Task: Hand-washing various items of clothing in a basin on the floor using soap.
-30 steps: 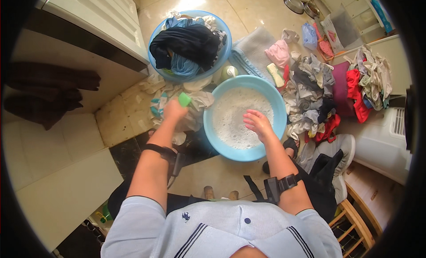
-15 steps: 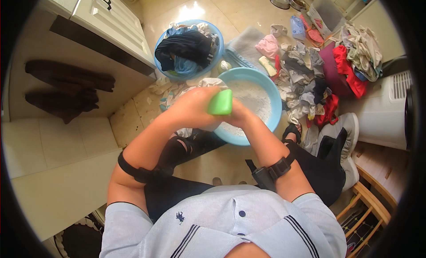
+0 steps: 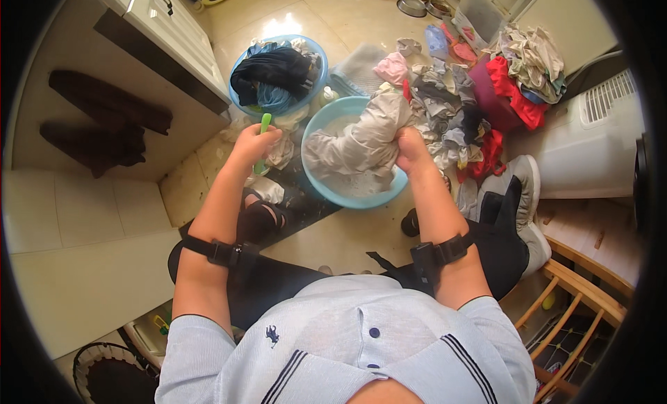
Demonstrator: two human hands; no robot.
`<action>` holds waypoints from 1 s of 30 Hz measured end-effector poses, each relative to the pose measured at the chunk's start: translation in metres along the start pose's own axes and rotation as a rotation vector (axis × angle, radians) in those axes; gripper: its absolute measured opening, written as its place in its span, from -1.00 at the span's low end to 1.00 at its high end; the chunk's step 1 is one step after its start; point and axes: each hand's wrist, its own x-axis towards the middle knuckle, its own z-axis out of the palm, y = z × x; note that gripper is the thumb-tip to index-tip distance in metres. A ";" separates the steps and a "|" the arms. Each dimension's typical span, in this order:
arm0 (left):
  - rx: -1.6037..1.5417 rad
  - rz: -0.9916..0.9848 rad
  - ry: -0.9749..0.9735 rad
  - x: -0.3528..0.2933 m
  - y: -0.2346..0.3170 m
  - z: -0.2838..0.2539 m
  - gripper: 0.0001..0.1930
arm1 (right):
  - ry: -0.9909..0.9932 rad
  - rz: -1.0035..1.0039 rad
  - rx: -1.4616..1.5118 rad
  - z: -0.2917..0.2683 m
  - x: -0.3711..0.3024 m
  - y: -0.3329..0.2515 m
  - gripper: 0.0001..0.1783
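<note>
My left hand (image 3: 251, 143) grips a green brush (image 3: 264, 129) by its handle, held just left of a light blue basin (image 3: 326, 188) on the floor. My right hand (image 3: 411, 148) is closed on a wet grey garment (image 3: 361, 143), which hangs from it and drapes over the soapy water in that basin. Both wrists wear black straps.
A second blue basin (image 3: 240, 102) behind holds dark and blue clothes. A heap of mixed laundry (image 3: 465, 109) lies to the right, with a white appliance (image 3: 590, 140) beyond it. A white cabinet (image 3: 174, 29) stands at left, a wooden chair (image 3: 583, 293) at lower right.
My hands were together over the basin with the green brush. Now the left hand has swung left with the brush, and the right hand has lifted a grey garment over the basin.
</note>
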 end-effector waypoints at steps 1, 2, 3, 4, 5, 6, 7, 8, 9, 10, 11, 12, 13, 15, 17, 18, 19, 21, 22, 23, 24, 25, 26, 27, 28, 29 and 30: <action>0.019 0.006 0.034 0.004 -0.010 -0.008 -0.70 | -0.038 0.024 -0.016 0.012 -0.007 -0.010 -0.70; 0.017 0.002 0.047 0.007 -0.019 -0.018 -0.70 | -0.048 0.033 -0.016 0.020 -0.009 -0.017 -0.70; -0.002 -0.017 0.064 0.010 -0.024 -0.021 -0.69 | -0.114 -0.050 0.028 0.024 -0.011 -0.026 -0.70; -0.023 -0.036 0.080 0.012 -0.027 -0.026 -0.69 | -0.180 -0.134 0.070 0.031 -0.015 -0.036 -0.70; -0.048 -0.059 0.115 0.014 -0.029 -0.030 -0.69 | -0.180 -0.130 0.066 0.038 -0.019 -0.048 -0.70; -0.053 -0.063 0.115 0.016 -0.033 -0.034 -0.69 | -0.255 -0.129 0.121 0.047 -0.025 -0.061 -0.70; -0.035 -0.089 0.137 0.021 -0.033 -0.034 -0.69 | -0.325 -0.136 0.171 0.050 -0.028 -0.072 -0.69; -0.018 -0.115 0.160 0.026 -0.033 -0.032 -0.69 | -0.319 -0.139 0.162 0.048 -0.027 -0.076 -0.69; -0.018 -0.133 0.178 0.032 -0.035 -0.029 -0.68 | -0.306 -0.137 0.141 0.045 -0.026 -0.079 -0.68; -0.020 -0.135 0.186 0.038 -0.042 -0.035 -0.68 | -0.305 -0.126 0.128 0.047 -0.022 -0.078 -0.67; 0.041 -0.144 0.199 0.047 -0.052 -0.043 -0.66 | -0.321 -0.079 0.146 0.052 -0.016 -0.072 -0.69; 0.100 -0.154 0.208 0.057 -0.061 -0.048 -0.65 | -0.326 -0.074 0.144 0.055 -0.010 -0.062 -0.69; 0.096 -0.154 0.208 0.066 -0.065 -0.047 -0.65 | -0.227 -0.100 0.050 0.054 -0.006 -0.051 -0.70; 0.464 -0.173 0.299 0.083 -0.073 -0.048 -0.60 | -0.032 -0.120 -0.110 0.052 0.005 -0.024 -0.68; 0.613 -0.168 0.314 0.098 -0.081 -0.045 -0.58 | 0.115 -0.165 -0.397 0.032 0.021 0.005 -0.59; 0.764 -0.158 0.320 0.105 -0.083 -0.039 -0.56 | 0.174 -0.214 -0.618 0.011 0.029 0.021 -0.54; 0.785 -0.217 0.306 0.107 -0.076 -0.025 -0.53 | 0.256 -0.195 -0.829 -0.014 0.036 0.038 -0.50; 0.855 -0.235 0.307 0.115 -0.090 -0.032 -0.51 | 0.260 -0.101 -1.077 -0.027 0.040 0.061 -0.44; 0.921 -0.246 0.292 0.120 -0.097 -0.032 -0.49 | 0.215 -0.028 -1.123 -0.033 0.040 0.068 -0.42; 0.923 -0.293 0.278 0.126 -0.104 -0.032 -0.48 | 0.207 -0.024 -1.145 -0.038 0.041 0.076 -0.42; 0.921 -0.296 0.266 0.132 -0.111 -0.029 -0.48 | 0.205 -0.014 -1.170 -0.044 0.041 0.083 -0.43; 0.945 -0.285 0.265 0.139 -0.118 -0.025 -0.49 | 0.203 0.008 -1.107 -0.051 0.043 0.087 -0.47; 0.968 -0.273 0.263 0.146 -0.125 -0.022 -0.51 | 0.215 0.018 -1.111 -0.058 0.048 0.089 -0.47; 0.970 -0.237 0.257 0.152 -0.133 -0.020 -0.53 | 0.236 -0.145 -1.247 -0.064 0.052 0.090 -0.49; 0.969 -0.237 0.241 0.159 -0.140 -0.019 -0.53 | 0.256 -0.311 -1.380 -0.071 0.057 0.090 -0.51; 1.003 -0.238 0.257 0.166 -0.148 -0.016 -0.52 | 0.290 -0.419 -1.396 -0.078 0.061 0.090 -0.56; 1.036 -0.245 0.276 0.171 -0.157 -0.017 -0.52 | 0.296 -0.404 -1.401 -0.071 0.064 0.086 -0.56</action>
